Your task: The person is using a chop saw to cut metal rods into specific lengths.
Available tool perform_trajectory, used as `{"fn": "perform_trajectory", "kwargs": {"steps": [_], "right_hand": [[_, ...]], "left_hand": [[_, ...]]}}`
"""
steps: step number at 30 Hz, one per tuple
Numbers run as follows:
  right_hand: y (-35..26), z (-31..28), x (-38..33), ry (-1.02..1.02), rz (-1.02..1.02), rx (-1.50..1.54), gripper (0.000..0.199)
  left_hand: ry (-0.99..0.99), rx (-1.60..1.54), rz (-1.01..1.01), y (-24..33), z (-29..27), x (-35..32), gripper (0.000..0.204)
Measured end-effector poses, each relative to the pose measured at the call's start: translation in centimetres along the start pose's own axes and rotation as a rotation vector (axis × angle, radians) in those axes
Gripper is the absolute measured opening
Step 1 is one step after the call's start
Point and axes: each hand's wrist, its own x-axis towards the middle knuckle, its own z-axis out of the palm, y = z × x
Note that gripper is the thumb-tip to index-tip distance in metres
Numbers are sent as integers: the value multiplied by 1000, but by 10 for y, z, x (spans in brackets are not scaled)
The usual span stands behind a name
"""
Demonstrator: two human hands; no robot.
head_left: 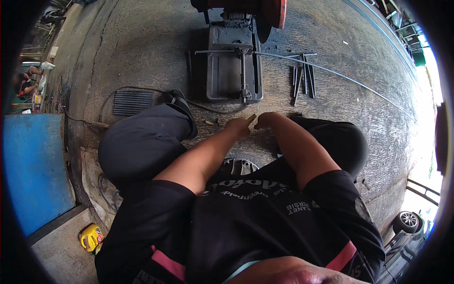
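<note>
My left hand (239,127) is closed near the front of the cut-off saw (259,90), with a short tan piece (251,118) sticking out of its fingers. Close beside it, my right hand (267,120) has its fingers curled; whatever they hold, if anything, is too small to make out. Both hands are low over the floor between my bent legs. Ahead of them, a long thin metal rod (331,72) lies across the saw's base in its clamp (244,71) and runs far to the right. Part of the saw's dark disc (263,32) shows under a red guard (282,14).
Several dark cut bars (304,78) lie right of the saw. A cable (208,108) loops past a ribbed metal grate (133,102) on the left. A blue panel (38,165) and a yellow jug (91,237) are at left. Another person (29,84) sits far left; a car (406,246) stands lower right.
</note>
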Motion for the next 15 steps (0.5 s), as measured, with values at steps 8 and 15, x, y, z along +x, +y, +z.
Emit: {"fn": "perform_trajectory", "kwargs": {"steps": [8,15], "right_hand": [[2,-1,7,-48,2,41,57],[1,2,10,42,-40,32,57]], "left_hand": [[263,155,-59,10,-21,-27,85],[411,52,-140,1,-10,-15,88]]}}
